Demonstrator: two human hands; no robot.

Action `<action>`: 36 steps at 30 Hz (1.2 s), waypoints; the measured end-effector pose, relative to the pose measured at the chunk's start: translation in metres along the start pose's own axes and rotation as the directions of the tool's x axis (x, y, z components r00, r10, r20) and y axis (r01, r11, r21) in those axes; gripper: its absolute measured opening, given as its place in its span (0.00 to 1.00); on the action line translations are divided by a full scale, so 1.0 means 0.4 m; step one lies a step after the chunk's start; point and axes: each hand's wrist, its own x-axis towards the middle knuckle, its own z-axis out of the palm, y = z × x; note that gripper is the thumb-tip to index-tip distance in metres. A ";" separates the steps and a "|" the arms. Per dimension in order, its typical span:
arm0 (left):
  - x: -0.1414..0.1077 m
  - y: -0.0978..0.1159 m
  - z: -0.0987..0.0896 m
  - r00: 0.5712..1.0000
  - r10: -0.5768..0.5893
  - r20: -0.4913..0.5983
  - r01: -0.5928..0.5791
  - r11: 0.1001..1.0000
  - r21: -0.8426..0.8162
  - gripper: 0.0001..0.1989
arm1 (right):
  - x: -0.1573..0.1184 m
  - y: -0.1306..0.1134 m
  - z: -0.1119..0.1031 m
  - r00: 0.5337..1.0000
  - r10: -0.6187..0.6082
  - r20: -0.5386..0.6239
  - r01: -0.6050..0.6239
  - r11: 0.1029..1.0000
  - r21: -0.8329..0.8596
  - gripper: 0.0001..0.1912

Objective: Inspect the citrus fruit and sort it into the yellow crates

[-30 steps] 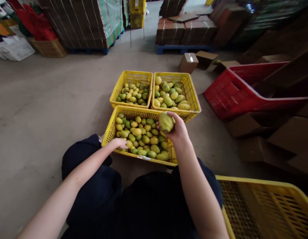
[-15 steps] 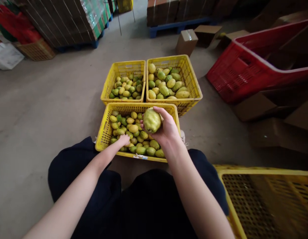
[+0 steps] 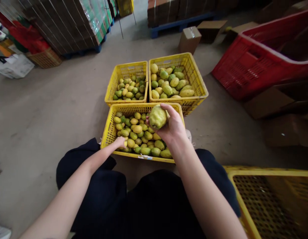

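Observation:
A large bumpy green-yellow fruit [image 3: 157,117] rests in my right hand [image 3: 174,127], with the thumb and fingers around it, above the right side of the near yellow crate [image 3: 109,127]. That crate holds many smaller green and yellow fruits [image 3: 137,129]. My left hand [image 3: 120,142] is down at the crate's left front part, its fingers closed on a small yellow fruit [image 3: 125,143] that shows at the fingertips. Behind stand two more yellow crates of fruit, the left one [image 3: 109,87] with smaller fruits and the right one [image 3: 199,79] with larger ones.
A red crate [image 3: 239,64] stands at the right, with cardboard boxes [image 3: 284,132] below it. Another yellow crate [image 3: 245,212] is at the lower right. A small box [image 3: 189,39] and loaded pallets stand at the back. My knees flank the near crate.
My left hand has moved left and slightly down within the near crate, and a small yellow fruit now shows at its fingertips. My right hand still holds the large fruit. The view has shifted slightly.

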 end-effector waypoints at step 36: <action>-0.211 0.227 -0.277 0.850 0.030 -0.526 -0.526 -0.008 -0.850 0.33 | 0.034 0.110 0.011 0.938 -0.266 0.222 0.342 0.818 -0.462 0.24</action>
